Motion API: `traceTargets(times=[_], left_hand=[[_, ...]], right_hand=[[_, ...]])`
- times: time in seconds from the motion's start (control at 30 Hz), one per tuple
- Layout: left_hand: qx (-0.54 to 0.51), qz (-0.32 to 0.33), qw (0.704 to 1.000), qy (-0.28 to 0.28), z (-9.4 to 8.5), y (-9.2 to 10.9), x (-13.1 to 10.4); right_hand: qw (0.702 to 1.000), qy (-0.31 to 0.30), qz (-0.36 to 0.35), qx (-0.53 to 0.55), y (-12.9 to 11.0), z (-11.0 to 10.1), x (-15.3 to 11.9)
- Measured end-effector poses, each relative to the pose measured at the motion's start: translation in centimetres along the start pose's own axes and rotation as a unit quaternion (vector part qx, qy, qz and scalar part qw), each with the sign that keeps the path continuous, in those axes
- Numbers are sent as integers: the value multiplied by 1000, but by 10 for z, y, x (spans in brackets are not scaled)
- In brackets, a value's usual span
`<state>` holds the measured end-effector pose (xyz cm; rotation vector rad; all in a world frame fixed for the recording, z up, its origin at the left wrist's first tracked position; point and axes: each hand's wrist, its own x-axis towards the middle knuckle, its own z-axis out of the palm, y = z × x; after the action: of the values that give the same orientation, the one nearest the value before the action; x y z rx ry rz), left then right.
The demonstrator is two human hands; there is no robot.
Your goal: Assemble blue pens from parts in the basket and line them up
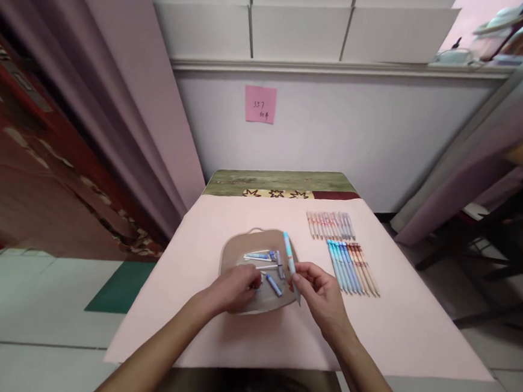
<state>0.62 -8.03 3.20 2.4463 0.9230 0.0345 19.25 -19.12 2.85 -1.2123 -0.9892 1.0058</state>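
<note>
My right hand [319,294] grips a light blue pen [289,254] between thumb and fingers, tilted over the right rim of a beige basket [235,248]. My left hand [238,286] reaches inside the basket with its fingers curled together. Whatever those fingers hold is mostly hidden; a bit of light blue shows beneath them. Several pens and pen parts lie loose in the basket, among them a blue barrel [274,285] and a lilac piece [279,264].
Right of the basket, pens lie in two rows on the pink cloth: a far row of pale pens [330,225] and a nearer row of blue and brown pens [352,268]. A pink note [259,104] is stuck on the wall behind. A curtain [129,89] hangs at left.
</note>
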Motion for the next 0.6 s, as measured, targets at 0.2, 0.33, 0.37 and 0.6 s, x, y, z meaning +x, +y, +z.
traceTargets(times=[0.2,0.33,0.37,0.6], left_hand=[[-407,-51,902,138,-26,4,-7],[-586,-55,776,225,-32,26,-15],[-602,-57,762,233,-32,31,-16],[-624,-52,740,245,-30,38,-20]], right_hand=[[998,33,-15,-54,1,-4,-8],[989,62,-37,-133,0,-11,-16],[985,68,-48,-152,-1,-12,-17],[965,56,-107,-235,-10,-2,-25]])
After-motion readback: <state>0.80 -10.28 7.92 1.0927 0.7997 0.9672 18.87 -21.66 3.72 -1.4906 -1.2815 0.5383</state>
